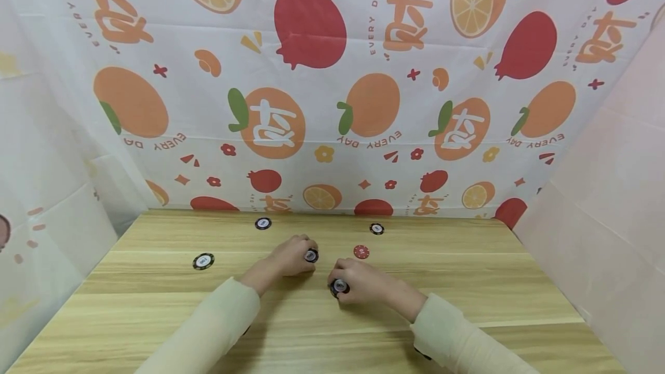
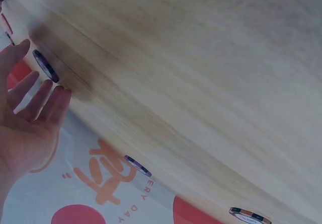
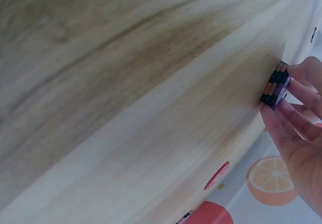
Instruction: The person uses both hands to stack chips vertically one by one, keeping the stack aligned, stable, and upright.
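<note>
One dark sliver (image 1: 246,331) shows under the left sleeve (image 1: 208,328) and another dark sliver (image 1: 423,354) under the right sleeve (image 1: 457,333); both are probably chip edges. They lie on the table (image 1: 322,345), well nearer the person than the red chip (image 1: 361,251), one to its left and one to its right.

Next comes the right hand (image 1: 363,281), which grips a short stack (image 1: 339,287) of chips by the rim, thumb on one side and fingers on the other. This stack is nearer the person than the red chip and a little to its left; whether its underside touches the wood cannot be told. Farther left of the red chip, about level with it, the left hand (image 1: 295,254) pinches a dark chip (image 1: 311,255) between thumb and fingertips.

The relation that probably counts most is between these two held things: both are left of the red chip, the stack closer in, the dark chip farther out, with a gap between. Both are round, so neither has a long axis. The right hand is nearer the red chip.

A white-faced chip (image 1: 203,261) lies flat, far left of the red chip. Beyond it are a purple-edged chip (image 1: 263,223), well to its left, and a black-edged chip (image 1: 377,228), slightly right. No container shows. Behind everything hangs a fruit-print cloth (image 1: 322,74).
</note>
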Tool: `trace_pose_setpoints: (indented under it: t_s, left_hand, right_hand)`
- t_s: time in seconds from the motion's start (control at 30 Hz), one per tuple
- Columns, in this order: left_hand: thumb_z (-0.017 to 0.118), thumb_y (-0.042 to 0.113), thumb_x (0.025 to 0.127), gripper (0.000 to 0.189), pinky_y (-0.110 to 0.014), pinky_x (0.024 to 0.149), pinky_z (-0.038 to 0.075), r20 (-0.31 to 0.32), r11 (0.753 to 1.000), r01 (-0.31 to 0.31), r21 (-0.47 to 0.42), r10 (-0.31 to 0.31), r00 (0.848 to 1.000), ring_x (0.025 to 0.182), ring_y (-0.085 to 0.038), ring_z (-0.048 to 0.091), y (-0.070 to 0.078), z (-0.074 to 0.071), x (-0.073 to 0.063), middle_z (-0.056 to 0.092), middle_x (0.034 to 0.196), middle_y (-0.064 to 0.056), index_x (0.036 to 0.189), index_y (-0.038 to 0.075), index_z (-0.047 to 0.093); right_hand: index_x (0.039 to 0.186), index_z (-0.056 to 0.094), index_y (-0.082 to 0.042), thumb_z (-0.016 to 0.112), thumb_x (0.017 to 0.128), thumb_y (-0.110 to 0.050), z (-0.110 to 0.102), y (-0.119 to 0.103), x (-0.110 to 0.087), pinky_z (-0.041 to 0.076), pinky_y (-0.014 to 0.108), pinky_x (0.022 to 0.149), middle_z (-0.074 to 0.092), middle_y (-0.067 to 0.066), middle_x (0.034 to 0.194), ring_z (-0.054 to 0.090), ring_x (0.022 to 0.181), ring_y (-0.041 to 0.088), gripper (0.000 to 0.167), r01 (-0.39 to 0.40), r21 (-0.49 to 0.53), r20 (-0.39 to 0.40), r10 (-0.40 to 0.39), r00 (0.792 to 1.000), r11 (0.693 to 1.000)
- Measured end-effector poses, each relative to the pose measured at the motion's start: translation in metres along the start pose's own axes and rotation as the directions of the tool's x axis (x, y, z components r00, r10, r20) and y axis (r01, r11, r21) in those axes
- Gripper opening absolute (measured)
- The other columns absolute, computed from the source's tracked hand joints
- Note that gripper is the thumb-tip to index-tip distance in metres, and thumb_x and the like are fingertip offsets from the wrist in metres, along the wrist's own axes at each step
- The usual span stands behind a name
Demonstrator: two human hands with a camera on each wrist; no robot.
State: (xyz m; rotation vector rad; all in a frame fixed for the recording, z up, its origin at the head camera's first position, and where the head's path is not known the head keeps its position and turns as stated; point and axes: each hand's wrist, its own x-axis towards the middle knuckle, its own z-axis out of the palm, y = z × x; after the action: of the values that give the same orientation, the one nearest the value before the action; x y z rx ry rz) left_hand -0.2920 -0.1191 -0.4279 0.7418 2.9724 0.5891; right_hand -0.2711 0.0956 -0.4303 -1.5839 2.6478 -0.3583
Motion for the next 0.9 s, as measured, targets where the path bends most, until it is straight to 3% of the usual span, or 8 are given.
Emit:
trace_pose_setpoints:
  t_s: [0.7,0.9]
  left_hand:
    - [0.07,0.009,0.076,0.021,-0.039,0.078,0.045,-0.042,0.998,-0.003,0.06,0.006,0.999,0.089,-0.026,0.052,-0.0005,0.0084,0.0042,0.057,0.095,-0.01,0.096,0.004,0.064]
    - [0.07,0.008,0.077,0.02,-0.039,0.077,0.045,-0.049,0.998,-0.006,0.061,0.009,0.999,0.089,-0.027,0.052,-0.0013,0.0094,0.0042,0.057,0.094,-0.01,0.095,0.003,0.064]
  right_hand:
    - [0.103,0.066,-0.012,0.067,0.078,-0.014,0.002,-0.002,-0.0009,0.04,0.01,0.075,0.053,-0.002,0.099,0.049,0.088,0.004,0.025,-0.013,0.007,-0.001,0.013,1.0,1.0]
    - [0.106,0.065,-0.013,0.069,0.079,-0.021,0.0032,-0.0027,-0.0003,0.04,0.011,0.075,0.053,-0.003,0.101,0.05,0.089,0.003,0.029,-0.025,0.008,0.007,0.025,1.0,1.0]
